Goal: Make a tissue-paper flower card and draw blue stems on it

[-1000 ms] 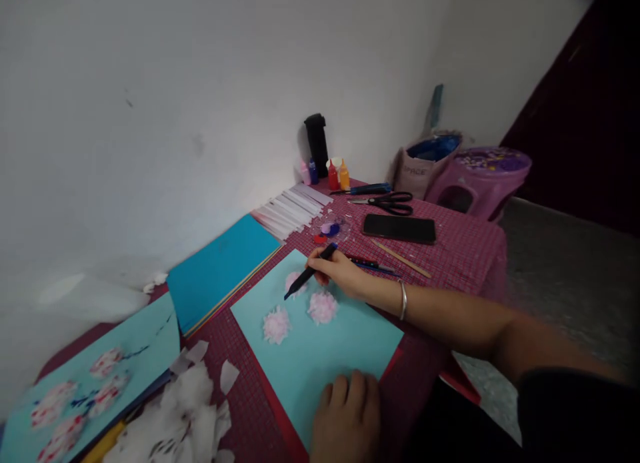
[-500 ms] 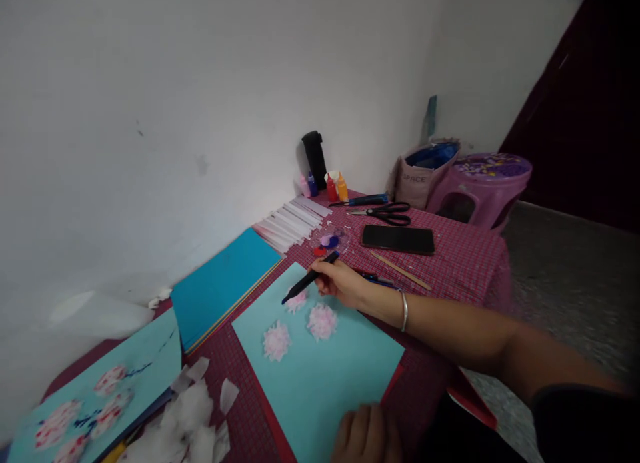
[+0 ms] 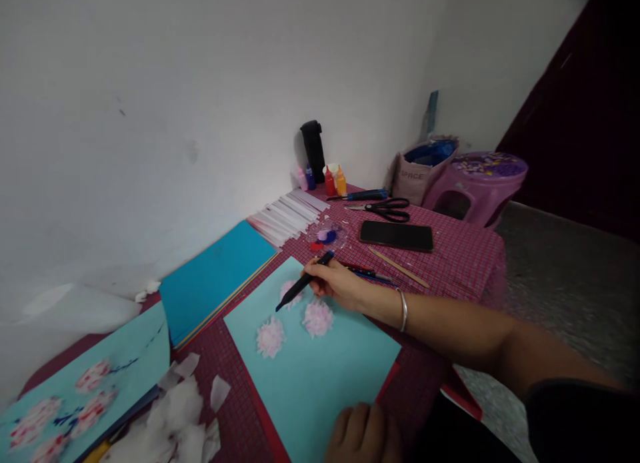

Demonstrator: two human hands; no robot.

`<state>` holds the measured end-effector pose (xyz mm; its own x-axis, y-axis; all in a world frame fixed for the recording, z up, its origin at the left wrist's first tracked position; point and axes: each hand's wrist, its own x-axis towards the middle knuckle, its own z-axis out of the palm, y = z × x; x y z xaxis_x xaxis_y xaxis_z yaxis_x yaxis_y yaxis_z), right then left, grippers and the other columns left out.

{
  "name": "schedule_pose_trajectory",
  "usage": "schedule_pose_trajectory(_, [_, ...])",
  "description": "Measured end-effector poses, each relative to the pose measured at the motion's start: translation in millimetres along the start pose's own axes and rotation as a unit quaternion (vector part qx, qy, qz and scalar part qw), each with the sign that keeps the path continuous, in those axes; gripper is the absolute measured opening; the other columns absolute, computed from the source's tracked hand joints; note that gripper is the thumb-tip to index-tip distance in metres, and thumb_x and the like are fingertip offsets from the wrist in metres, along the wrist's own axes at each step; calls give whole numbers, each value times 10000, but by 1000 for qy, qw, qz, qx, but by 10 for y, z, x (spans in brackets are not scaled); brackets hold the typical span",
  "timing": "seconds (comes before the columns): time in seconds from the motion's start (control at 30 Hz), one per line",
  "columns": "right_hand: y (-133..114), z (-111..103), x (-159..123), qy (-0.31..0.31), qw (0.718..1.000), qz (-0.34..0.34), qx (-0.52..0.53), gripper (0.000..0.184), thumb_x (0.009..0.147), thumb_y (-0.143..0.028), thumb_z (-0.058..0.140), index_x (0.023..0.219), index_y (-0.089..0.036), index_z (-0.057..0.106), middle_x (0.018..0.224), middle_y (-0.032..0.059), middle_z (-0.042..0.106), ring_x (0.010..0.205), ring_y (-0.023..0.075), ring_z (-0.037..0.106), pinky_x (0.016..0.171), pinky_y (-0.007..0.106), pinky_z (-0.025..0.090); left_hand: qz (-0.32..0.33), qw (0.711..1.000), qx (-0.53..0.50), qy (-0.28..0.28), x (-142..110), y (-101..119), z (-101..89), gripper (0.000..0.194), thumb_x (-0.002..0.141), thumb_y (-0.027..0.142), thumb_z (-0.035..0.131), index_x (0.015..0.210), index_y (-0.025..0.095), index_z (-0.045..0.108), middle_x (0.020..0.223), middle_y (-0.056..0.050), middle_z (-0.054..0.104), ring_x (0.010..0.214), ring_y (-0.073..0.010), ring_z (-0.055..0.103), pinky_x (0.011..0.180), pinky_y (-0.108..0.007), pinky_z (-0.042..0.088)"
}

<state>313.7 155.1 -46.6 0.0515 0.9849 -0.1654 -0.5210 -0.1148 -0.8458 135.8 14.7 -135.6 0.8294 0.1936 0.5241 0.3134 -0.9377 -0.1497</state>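
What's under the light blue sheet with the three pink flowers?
A red layer peeks from under the light blue sheet, along its left edge and near its right corner. The rest is covered; what else lies beneath cannot be seen.

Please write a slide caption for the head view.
Right hand holds a black marker over light blue paper with three pink flowers; left hand lies at the paper's edge.

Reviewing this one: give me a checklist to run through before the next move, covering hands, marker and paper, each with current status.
1. Dark marker held in right hand: ok.
2. Marker tip touching the light-blue sheet: cannot tell.
3. Left hand at the sheet's near side: ok.
4. Three pale pink flowers apart from each other: ok.
5. Scissors off the sheet: ok.
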Motion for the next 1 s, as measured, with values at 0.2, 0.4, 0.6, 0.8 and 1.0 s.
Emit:
schedule_pose_trajectory(0.2, [-20,75,-86,-14,998,-32,-43,179,716,-337,658,702,-178,576,441,-59,510,392,71,436,407,193,317,-4,1000,-13,17,-20,18,30,162,872,175,481,952,206,619,843,-40,666,756,-158,614,692,-293,490])
schedule_pose_trajectory(0.4, [-4,107,-137,-34,994,-68,-82,197,728,-363,641,685,-187,561,439,-60,501,398,78,421,407,208,288,-7,1000,-2,29,28,6,-14,178,872,160,464,955,210,613,861,-36,658,783,-150,601,717,-285,484])
schedule_pose_trajectory(0.6, [-58,155,-258,-51,990,-81,-105,181,757,-362,612,723,-193,556,464,-60,499,416,89,436,434,219,326,-34,997,-28,60,53,18,8,158,892,171,453,904,204,607,845,-9,641,762,-132,570,699,-265,455])
schedule_pose_trajectory(0.8, [-113,206,-698,-80,936,-166,-299,66,777,-221,612,839,-212,593,641,-21,568,576,133,528,546,257,398,-56,996,-60,46,172,0,-105,224,930,185,390,890,183,611,838,18,615,739,-124,527,682,-256,425])
schedule_pose_trajectory(1.0, [198,98,-887,-110,831,-284,-466,123,785,-179,629,893,-236,623,755,18,646,686,172,585,660,303,433,-47,994,-61,72,154,-5,-97,247,953,219,374,890,198,612,863,32,624,769,-119,534,694,-246,407])
